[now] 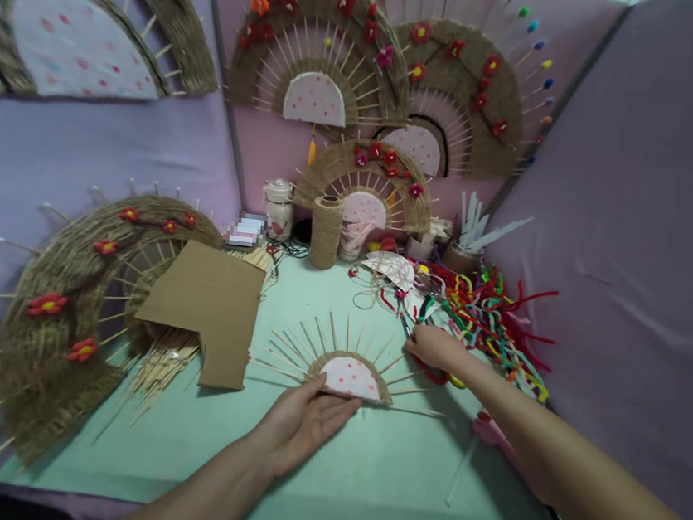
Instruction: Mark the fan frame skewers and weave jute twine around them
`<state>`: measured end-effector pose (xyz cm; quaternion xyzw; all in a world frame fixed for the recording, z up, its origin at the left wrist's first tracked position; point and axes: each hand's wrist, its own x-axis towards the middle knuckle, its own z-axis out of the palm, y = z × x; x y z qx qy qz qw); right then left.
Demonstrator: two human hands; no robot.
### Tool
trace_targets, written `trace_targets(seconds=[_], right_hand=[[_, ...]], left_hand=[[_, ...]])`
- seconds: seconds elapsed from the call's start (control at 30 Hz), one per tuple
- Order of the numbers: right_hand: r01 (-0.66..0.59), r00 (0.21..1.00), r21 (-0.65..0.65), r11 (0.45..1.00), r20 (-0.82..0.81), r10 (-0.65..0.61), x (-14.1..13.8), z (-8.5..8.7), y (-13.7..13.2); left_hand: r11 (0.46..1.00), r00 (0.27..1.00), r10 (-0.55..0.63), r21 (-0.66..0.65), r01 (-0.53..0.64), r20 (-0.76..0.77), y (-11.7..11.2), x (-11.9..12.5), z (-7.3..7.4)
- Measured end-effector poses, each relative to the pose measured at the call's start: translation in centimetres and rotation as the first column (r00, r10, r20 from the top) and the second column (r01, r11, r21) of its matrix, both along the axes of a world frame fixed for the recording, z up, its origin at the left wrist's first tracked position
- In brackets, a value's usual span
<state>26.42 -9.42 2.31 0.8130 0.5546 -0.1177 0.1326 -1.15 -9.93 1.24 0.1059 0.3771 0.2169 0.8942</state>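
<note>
My left hand (308,427) holds a small half-round fan piece at its straight lower edge, thumb on top and fingers beneath. The fan's centre is pink-spotted white fabric (353,377), bordered by a brown twine band (335,357). Thin wooden sticks (333,331) spread out from it. To the right, my right hand (435,347) is closed at a slim dark-and-silver tool (405,326) whose kind I cannot make out; the palm hides part of it. Colourful pipe cleaners (489,326) lie heaped beside this hand.
A cut cardboard piece (217,295) lies over loose sticks (165,365) at the left. A twine spool (325,233) and a lidded jar (278,210) stand at the back. Beneath my right forearm is a pink glue gun (493,434). Large decorated fans (321,40) line the walls.
</note>
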Motion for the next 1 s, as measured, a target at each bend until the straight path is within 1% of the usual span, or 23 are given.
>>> trace_targets(seconds=[0.13, 0.23, 0.37, 0.53, 0.7, 0.77, 0.83, 0.9, 0.93, 0.97, 1.0], right_hand=[[-0.016, 1.0, 0.001, 1.0, 0.001, 0.016, 0.4, -0.4, 0.1], [-0.027, 1.0, -0.007, 1.0, -0.008, 0.027, 0.6, -0.6, 0.1], [-0.042, 0.999, -0.008, 0.999, -0.018, 0.042, 0.7, -0.7, 0.2], [-0.064, 0.997, 0.014, 0.998, -0.03, 0.065, 0.7, -0.7, 0.0], [-0.056, 0.998, 0.027, 0.998, -0.038, 0.057, 0.6, -0.7, -0.2], [-0.054, 0.998, 0.029, 0.998, -0.038, 0.055, 0.6, -0.8, -0.2], [-0.054, 0.998, 0.031, 0.998, -0.033, 0.055, 0.7, -0.9, -0.2], [-0.059, 0.998, 0.027, 0.998, -0.03, 0.06, 0.8, -1.1, -0.2], [-0.062, 0.998, 0.025, 0.998, -0.028, 0.063, 0.9, -1.1, -0.2], [-0.067, 0.997, 0.023, 0.997, -0.027, 0.068, 0.9, -1.2, -0.2], [-0.072, 0.997, 0.022, 0.997, -0.027, 0.072, 0.9, -1.2, -0.2]], left_hand=[[0.998, 0.998, 0.059, -0.015, -0.059, 0.008, -0.2, -0.4, 0.5], [0.997, 0.997, 0.067, -0.038, -0.066, 0.03, -0.5, -0.9, 0.7], [0.998, 0.997, 0.061, -0.036, -0.059, 0.039, -0.7, -1.2, 0.5], [0.995, 0.994, 0.094, -0.02, -0.093, 0.06, -0.7, -1.1, 0.1], [0.995, 0.994, 0.1, -0.009, -0.1, 0.031, -0.7, -1.1, 0.3], [0.999, 0.999, 0.052, 0.01, -0.052, -0.002, -1.0, -1.5, 0.7], [0.999, 0.998, -0.028, 0.041, 0.03, -0.05, -1.4, -2.1, 1.2], [0.985, 0.988, -0.115, 0.116, 0.127, -0.1, -1.8, -2.9, 2.0], [0.966, 0.979, -0.154, 0.187, 0.178, -0.135, -1.9, -3.4, 2.4], [0.928, 0.967, -0.176, 0.296, 0.225, -0.181, -2.0, -4.0, 2.8], [0.869, 0.954, -0.161, 0.422, 0.259, -0.254, -1.9, -4.7, 3.1]])
